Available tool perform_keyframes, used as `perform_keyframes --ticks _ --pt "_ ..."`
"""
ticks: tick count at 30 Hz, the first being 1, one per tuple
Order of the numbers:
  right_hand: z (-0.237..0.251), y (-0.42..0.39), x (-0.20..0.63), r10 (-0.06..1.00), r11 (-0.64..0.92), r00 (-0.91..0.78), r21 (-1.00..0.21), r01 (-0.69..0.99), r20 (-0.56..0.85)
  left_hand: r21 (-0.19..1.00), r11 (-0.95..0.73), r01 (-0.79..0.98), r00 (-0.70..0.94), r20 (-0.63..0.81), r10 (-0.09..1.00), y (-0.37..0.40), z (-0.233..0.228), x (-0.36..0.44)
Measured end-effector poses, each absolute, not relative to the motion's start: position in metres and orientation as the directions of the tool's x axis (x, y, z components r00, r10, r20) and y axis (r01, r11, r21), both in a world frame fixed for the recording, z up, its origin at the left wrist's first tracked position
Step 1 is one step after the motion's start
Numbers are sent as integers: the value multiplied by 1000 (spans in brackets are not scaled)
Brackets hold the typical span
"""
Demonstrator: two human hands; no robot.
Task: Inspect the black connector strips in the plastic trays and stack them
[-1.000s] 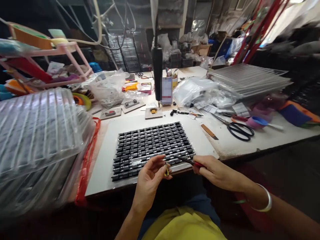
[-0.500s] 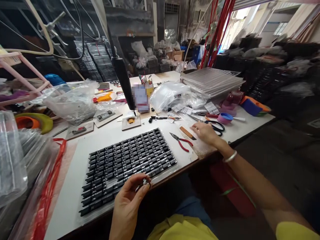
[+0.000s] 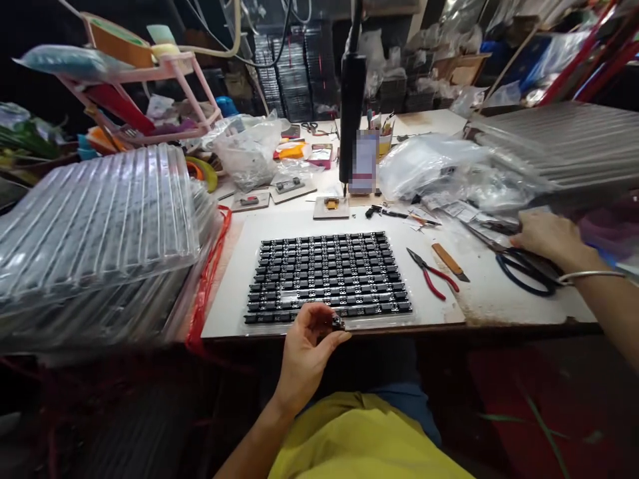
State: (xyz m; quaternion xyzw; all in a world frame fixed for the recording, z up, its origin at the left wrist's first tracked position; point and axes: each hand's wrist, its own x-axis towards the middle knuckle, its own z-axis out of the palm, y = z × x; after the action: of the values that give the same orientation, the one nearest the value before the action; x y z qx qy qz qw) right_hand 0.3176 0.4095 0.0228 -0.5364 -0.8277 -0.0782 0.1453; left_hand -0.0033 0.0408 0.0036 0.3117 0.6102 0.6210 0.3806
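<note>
My left hand is at the table's front edge, thumb and fingers pinched round a small dark part with shiny bits; its exact kind is too small to make out. Just behind it lies a clear plastic tray with rows of small black electronic modules. One gap shows in a lower row. My right hand is stretched far right, palm down, over tools beside the black-handled scissors. Its fingers are blurred and partly hidden, so any hold cannot be seen.
Red-handled pliers and an orange-brown knife lie right of the tray. A black electric screwdriver hangs above a small wooden fixture. Stacked clear trays stand left; plastic bags lie behind.
My view has turned left, showing the stacked trays. My right hand has moved farther right, from beside the knife to near the scissors. My left hand keeps its pinch by the tray.
</note>
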Motion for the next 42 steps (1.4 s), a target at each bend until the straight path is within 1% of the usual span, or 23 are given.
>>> perform_keyframes --ticks 3,4,5,6,7,8,9,10,11,12,13,14,16,21,24,29,32,33,34,35,37,40,42 --pt "38 386 307 843 408 -367 -23 913 393 996 44 -79 -523 -79 849 39 2 -4" --pt "44 368 299 832 422 -372 -36 906 411 996 43 -78 -522 -78 849 39 2 -4" --pt "50 346 289 809 451 -368 -83 889 458 996 43 -77 -524 -77 848 39 2 -4" --pt "55 321 278 809 489 -375 -162 857 453 996 44 -77 -526 -78 847 38 2 -4" --pt "58 293 266 820 529 -397 -280 801 411 996 46 -79 -531 -81 844 37 2 -4" --pt "60 264 254 833 548 -428 -427 719 350 995 48 -84 -538 -86 839 36 1 -5" --pt "59 236 243 810 571 -524 -564 597 265 994 53 -92 -544 -95 834 34 1 -5" --pt "57 211 233 736 585 -655 -645 491 169 993 60 -106 -545 -108 831 31 1 -6" --pt "54 190 225 623 621 -776 -665 415 97 990 70 -123 -543 -126 830 29 0 -7" --pt "50 173 218 514 645 -857 -675 357 37 986 85 -143 -534 -150 832 26 0 -8" --pt "45 161 213 426 667 -905 -676 312 2 981 102 -164 -523 -175 834 23 -1 -9" --pt "40 153 209 362 686 -932 -671 282 -21 976 120 -184 -509 -198 838 20 -1 -9" --pt "32 148 202 312 703 -950 -664 255 -35 968 137 -210 -482 -224 847 15 -1 -10" --pt "25 149 187 294 762 -956 -601 242 -12 974 80 -210 -437 -167 884 10 0 -7" --pt "26 146 180 283 772 -959 -586 244 -26 970 79 -228 -426 -172 888 11 0 -6" --pt "37 145 175 270 710 -955 -646 281 -119 967 101 -232 -347 -179 921 10 0 -10" --pt "41 146 174 220 647 -951 -697 309 -217 968 128 -215 -270 -185 945 9 1 -12" --pt "39 145 175 214 643 -950 -700 311 -226 970 137 -202 -264 -188 946 9 1 -12" --pt "36 143 176 222 659 -953 -688 304 -207 972 142 -188 -272 -191 943 10 1 -12" --pt "32 141 177 250 698 -956 -655 289 -155 972 149 -182 -292 -198 936 10 1 -12" --pt "22 136 179 307 817 -951 -517 255 16 966 166 -196 -332 -224 916 12 0 -10" --pt "10 131 181 295 937 -920 -266 225 260 953 188 -237 -351 -264 898 14 -1 -6" --pt "8 130 182 273 960 -890 -170 225 365 947 193 -258 -349 -278 895 15 -1 -4"
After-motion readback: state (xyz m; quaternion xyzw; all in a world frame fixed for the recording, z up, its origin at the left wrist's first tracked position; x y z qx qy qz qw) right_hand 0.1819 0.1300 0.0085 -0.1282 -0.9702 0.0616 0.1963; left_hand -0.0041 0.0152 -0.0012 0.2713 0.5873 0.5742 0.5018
